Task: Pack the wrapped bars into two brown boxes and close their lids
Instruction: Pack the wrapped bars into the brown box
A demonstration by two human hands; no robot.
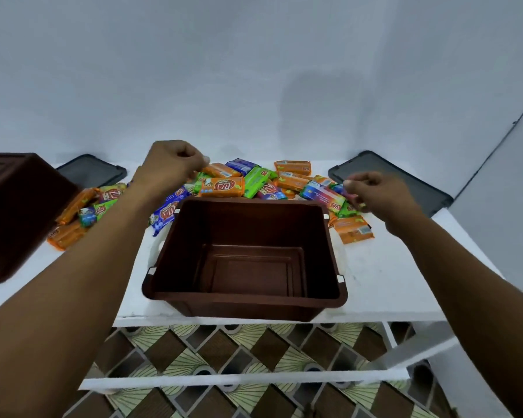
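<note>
Reaching over the heap of glossy wrapped bars [224,187], the left hand [171,165] curls into a loose fist just above an orange bar [221,170], and I cannot tell whether it grips anything. The right hand [375,193] pinches the crinkled end of a multicoloured bar [323,194]. Between and below both hands sits the rectangular, open-topped brown plastic box [245,300]; a second brown box [12,206] lies left of the left hand

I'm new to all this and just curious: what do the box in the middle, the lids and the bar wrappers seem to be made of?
Box: moulded plastic, brown, dull sheen; thin rolled rim and stepped floor.
Lids: probably plastic too, dark grey, smooth, with rounded corners.
Wrappers: thin printed film, likely plastic, glossy; crimped ends and highlights.
</note>
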